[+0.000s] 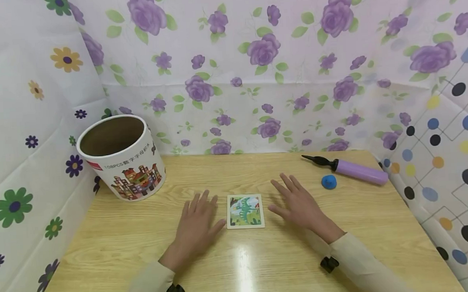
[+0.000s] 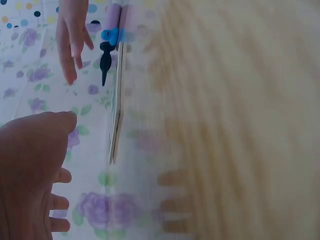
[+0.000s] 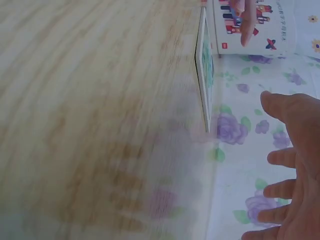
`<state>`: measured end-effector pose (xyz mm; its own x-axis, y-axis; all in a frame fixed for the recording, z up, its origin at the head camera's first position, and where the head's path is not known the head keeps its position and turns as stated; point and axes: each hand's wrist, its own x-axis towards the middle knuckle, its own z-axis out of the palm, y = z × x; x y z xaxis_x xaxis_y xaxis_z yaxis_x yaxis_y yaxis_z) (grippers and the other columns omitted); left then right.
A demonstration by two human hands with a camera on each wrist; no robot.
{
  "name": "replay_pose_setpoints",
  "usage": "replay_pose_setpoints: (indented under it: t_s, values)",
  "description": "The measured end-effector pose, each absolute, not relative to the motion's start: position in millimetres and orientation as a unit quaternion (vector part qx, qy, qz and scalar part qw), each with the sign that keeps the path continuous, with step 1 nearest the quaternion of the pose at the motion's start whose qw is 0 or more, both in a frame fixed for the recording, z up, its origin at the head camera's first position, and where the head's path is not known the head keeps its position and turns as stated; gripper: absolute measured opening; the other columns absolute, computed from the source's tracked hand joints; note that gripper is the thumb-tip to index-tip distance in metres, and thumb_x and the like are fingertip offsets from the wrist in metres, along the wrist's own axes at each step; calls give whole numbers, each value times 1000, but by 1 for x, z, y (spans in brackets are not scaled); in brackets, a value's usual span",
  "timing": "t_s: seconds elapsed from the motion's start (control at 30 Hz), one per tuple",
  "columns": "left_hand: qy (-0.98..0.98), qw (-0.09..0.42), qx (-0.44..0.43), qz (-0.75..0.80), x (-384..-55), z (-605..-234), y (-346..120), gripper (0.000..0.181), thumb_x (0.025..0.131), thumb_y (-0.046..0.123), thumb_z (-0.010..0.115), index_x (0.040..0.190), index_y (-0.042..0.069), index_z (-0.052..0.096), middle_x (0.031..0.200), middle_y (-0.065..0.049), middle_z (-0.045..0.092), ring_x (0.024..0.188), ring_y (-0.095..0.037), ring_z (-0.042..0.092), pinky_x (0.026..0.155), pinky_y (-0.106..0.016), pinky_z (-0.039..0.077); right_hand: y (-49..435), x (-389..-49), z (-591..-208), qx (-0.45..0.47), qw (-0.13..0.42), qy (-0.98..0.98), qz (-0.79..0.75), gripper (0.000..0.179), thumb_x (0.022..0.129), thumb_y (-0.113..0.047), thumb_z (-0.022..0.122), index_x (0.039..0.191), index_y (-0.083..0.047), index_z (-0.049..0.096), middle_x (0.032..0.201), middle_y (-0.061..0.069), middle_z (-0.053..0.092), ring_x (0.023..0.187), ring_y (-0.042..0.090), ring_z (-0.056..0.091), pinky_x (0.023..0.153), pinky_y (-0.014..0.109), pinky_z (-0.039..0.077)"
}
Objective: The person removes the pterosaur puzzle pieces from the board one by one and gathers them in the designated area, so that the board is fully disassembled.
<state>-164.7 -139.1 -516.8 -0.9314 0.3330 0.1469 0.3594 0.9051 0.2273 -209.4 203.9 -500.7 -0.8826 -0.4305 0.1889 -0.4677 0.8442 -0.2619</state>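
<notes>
From where I stand, the bench (image 1: 105, 258) is pale, yellowish wood with a visible grain, filling the lower half of the head view, and a streak of light glares off it at bottom centre. Behind it hangs a white cloth (image 1: 232, 115) with purple roses and green leaves; a daisy-patterned cloth closes the left of the frame, and one with coloured dots joined by lines closes the right.

A white bucket (image 1: 134, 173) with a printed toy town stands, mouth upward, at the bench's far left corner. Toward the upper right of the bench lies a lilac pump (image 1: 360, 171) with a black nozzle pointing left, and a small blue lump (image 1: 329, 182) sits just below it.

The card (image 1: 245, 211), showing a green dinosaur in a pale border, lies flat on the bench a little below the centre of the frame, between the two hands. The left hand (image 1: 197, 223) is left of it, fingers straight and spread, thumb reaching near the card's edge. The right hand (image 1: 300, 204) is on the other side, its fingers extended and parted too. Both are bare and empty, raised just over the wood, apart from the card.
</notes>
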Motion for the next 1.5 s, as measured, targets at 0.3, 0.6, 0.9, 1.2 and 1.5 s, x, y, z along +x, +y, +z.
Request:
replay_pose_setpoints:
  t_s: [0.3, 0.6, 0.9, 1.2, 1.5]
  values:
    - [-969, 13, -205, -137, -153, -516, -119, 79, 101, 63, 48, 160, 11, 35, 167, -16, 25, 154, -40, 22, 122, -59, 18, 196, -218, -496, 252, 34, -947, 199, 79, 97, -62, 59, 160, -19, 38, 168, 16, 25, 153, 43, 24, 114, 64, 32]
    - [-957, -18, -243, -157, -142, -512, -94, 77, 103, 58, 49, 160, 9, 35, 167, -19, 24, 153, -41, 23, 122, -59, 20, 186, -232, -500, 271, 0, -929, 253, 75, 97, -57, 63, 158, -21, 41, 166, 15, 30, 150, 43, 30, 111, 67, 35]
    - [-949, -53, -278, -136, -139, -513, -68, 75, 105, 59, 41, 158, 6, 38, 166, -21, 24, 154, -41, 22, 121, -58, 24, 174, -245, -503, 296, -12, -916, 271, 70, 100, -53, 61, 156, -16, 44, 164, 16, 35, 147, 40, 37, 112, 63, 36]
    - [-948, -64, -290, -111, -140, -518, -49, 79, 106, 60, 36, 158, 2, 35, 166, -23, 25, 153, -41, 24, 120, -56, 28, 161, -260, -508, 327, -12, -900, 289, 64, 101, -50, 60, 151, -11, 51, 158, 20, 43, 144, 38, 42, 112, 59, 38]
    - [-952, -71, -284, -91, -144, -524, -46, 82, 105, 62, 36, 159, 1, 30, 166, -23, 24, 153, -39, 25, 120, -54, 29, 147, -270, -513, 344, -25, -889, 302, 55, 100, -37, 67, 147, -10, 56, 152, 18, 51, 141, 36, 47, 113, 57, 39]
